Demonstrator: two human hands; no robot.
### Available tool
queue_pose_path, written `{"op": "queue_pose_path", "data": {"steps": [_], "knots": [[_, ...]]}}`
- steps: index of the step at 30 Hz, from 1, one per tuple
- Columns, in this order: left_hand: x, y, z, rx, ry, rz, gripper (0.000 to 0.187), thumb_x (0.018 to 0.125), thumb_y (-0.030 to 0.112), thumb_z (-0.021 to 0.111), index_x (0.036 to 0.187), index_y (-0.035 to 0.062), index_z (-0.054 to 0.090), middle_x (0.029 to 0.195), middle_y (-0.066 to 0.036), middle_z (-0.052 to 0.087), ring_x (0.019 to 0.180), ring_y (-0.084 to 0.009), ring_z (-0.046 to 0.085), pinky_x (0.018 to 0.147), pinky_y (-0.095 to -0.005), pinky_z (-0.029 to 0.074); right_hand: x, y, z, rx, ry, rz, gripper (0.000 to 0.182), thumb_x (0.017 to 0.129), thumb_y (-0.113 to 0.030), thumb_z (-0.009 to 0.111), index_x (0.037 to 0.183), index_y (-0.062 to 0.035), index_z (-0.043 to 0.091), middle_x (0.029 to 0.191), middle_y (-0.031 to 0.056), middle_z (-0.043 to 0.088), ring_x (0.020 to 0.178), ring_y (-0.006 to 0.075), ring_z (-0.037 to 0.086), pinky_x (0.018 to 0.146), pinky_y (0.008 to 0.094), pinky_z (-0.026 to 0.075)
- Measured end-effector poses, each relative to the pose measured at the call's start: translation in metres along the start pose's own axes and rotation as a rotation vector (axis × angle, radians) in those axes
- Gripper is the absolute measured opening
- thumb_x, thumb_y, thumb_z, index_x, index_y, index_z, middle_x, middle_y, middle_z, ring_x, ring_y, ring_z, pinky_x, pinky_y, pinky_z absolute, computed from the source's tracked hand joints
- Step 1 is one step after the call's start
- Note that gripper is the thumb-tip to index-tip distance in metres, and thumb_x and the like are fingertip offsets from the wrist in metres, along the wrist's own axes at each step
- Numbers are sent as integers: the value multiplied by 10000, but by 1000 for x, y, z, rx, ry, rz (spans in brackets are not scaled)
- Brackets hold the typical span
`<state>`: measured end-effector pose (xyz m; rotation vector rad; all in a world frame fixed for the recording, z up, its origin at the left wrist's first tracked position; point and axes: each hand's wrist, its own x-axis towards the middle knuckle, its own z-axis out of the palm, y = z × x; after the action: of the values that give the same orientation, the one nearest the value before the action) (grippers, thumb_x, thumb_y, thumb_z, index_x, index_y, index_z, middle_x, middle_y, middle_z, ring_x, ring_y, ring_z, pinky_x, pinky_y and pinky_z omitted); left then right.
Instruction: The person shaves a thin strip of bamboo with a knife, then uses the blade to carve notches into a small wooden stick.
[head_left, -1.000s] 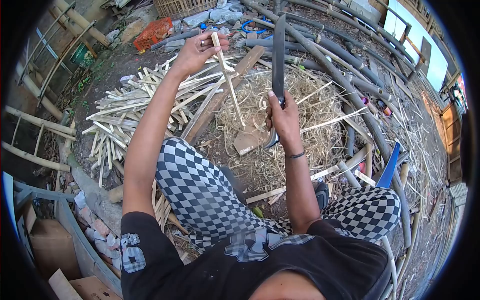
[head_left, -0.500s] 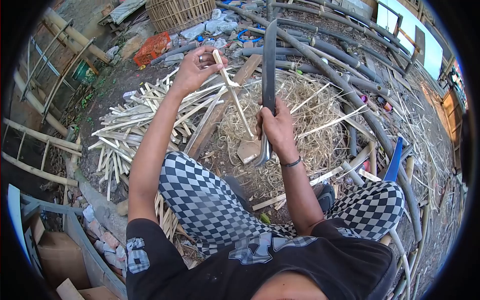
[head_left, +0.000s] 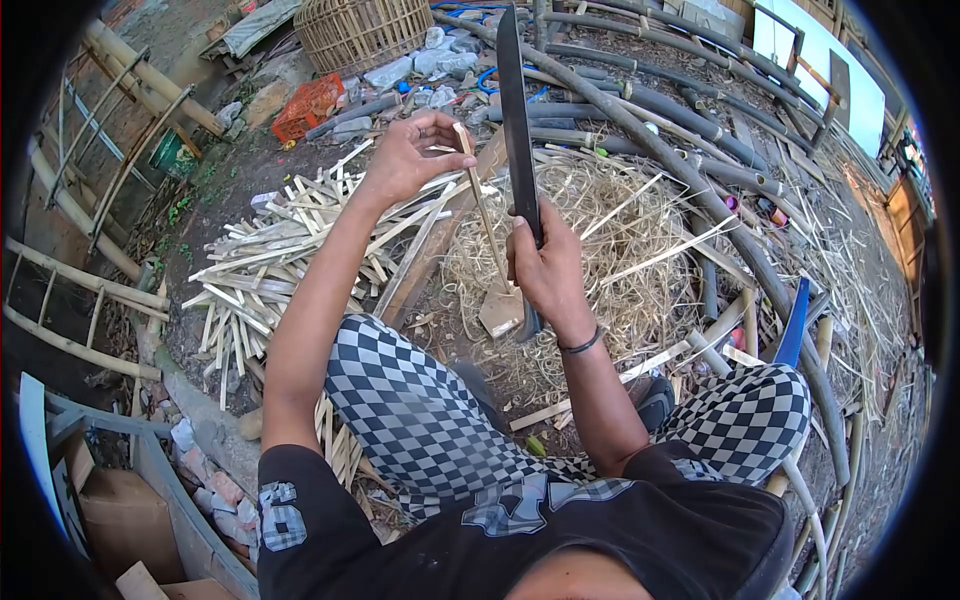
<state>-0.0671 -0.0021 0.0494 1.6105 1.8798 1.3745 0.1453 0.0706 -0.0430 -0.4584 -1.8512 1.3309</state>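
Between the thumb and fingers of my left hand [head_left: 418, 158] is the upper end of a thin bamboo strip [head_left: 484, 212]. The strip slants down, its lower end at a small wooden block [head_left: 499, 312] on the ground. My right hand [head_left: 547, 265] is wrapped round the handle of a machete [head_left: 518, 125], whose long dark blade points up and away, just right of the strip. A gap shows between blade and strip near the left hand. Pale curled shavings [head_left: 610, 235] lie heaped beyond the block and right hand.
A pile of cut bamboo strips [head_left: 250, 262] lies at left, beside a wooden plank [head_left: 415, 275]. Bamboo poles [head_left: 690, 180] lie at right, near a blue saw-like blade [head_left: 793, 322]. Farther off are an orange crate [head_left: 308, 107] and a woven basket [head_left: 362, 35].
My left hand has moved right and slightly down with the strip, which stands steeper. The machete's tip has swung left and up. The curl on the strip no longer shows.
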Motion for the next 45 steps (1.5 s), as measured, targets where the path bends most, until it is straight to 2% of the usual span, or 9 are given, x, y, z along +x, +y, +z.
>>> {"op": "queue_pose_path", "data": {"steps": [7, 9, 18, 30, 33, 35, 41, 43, 45], "knots": [[-3, 5, 2, -72, -4, -54, 420, 783, 81, 814, 1139, 27, 597, 1048, -82, 701, 1029, -175, 662, 969, -328, 515, 1, 6, -4, 45, 14, 10, 144, 989, -99, 501, 1079, -3, 558, 617, 4, 548, 488, 75, 526, 438, 256, 414], [-3, 3, 1, -25, 25, 23, 398, 788, 81, 805, 1138, 36, 619, 1031, -89, 719, 979, -160, 676, 901, -311, 538, 1, 12, -5, 14, 17, 4, 143, 986, -96, 502, 1076, -2, 560, 618, 7, 551, 489, 79, 528, 441, 260, 417], [-3, -2, -6, -46, -33, 3, 402, 857, 40, 706, 1233, 5, 569, 1135, -102, 680, 1107, -185, 639, 1049, -341, 458, 1, 16, -5, -76, -9, 1, 154, 972, -96, 513, 1063, 11, 576, 618, 24, 565, 480, 98, 535, 452, 275, 427], [-5, -8, -12, -19, -3, -12, 424, 829, 36, 748, 1213, 4, 574, 1111, -101, 688, 1071, -172, 646, 1016, -324, 481, 2, 19, -8, -35, 6, 49, 112, 981, -102, 507, 1012, -9, 562, 622, 25, 567, 472, 97, 555, 434, 276, 435], [-4, -7, -10, 34, 24, 17, 437, 810, 51, 775, 1199, 3, 583, 1082, -89, 690, 1036, -159, 646, 1004, -320, 479, 0, 9, -8, -78, 3, 24, 125, 968, -108, 521, 1024, -3, 562, 627, 59, 577, 504, 140, 578, 478, 315, 458], [-3, -8, -7, 92, 50, 48, 442, 799, 59, 789, 1189, 4, 590, 1066, -82, 691, 1017, -152, 644, 997, -318, 479, -3, -7, -7, -125, -15, 53, 159, 916, -99, 520, 1009, 28, 545, 724, 256, 627, 712, 460, 634, 661, 508, 483], [-3, 4, 4, 69, 148, -4, 390, 755, 78, 838, 1074, 9, 625, 989, -54, 689, 967, -140, 646, 941, -307, 497, -8, -6, 4, -283, -112, 15, 189, 905, -83, 500, 1039, 49, 527, 724, 291, 622, 706, 482, 626, 683, 547, 492], [-4, 6, 7, 44, 129, 27, 381, 720, 49, 859, 1008, -10, 615, 933, -83, 689, 896, -154, 670, 854, -320, 550, -9, -13, 5, -280, -86, -22, 199, 908, -84, 496, 1056, 46, 526, 705, 281, 618, 687, 480, 624, 674, 549, 486], [-4, 6, 8, 64, 130, 38, 386, 706, 53, 870, 991, -9, 617, 926, -87, 686, 901, -160, 675, 846, -318, 558, -7, -24, 1, -235, -70, -45, 196, 924, -81, 495, 1075, 42, 512, 681, 269, 612, 658, 475, 619, 634, 546, 482]]}}
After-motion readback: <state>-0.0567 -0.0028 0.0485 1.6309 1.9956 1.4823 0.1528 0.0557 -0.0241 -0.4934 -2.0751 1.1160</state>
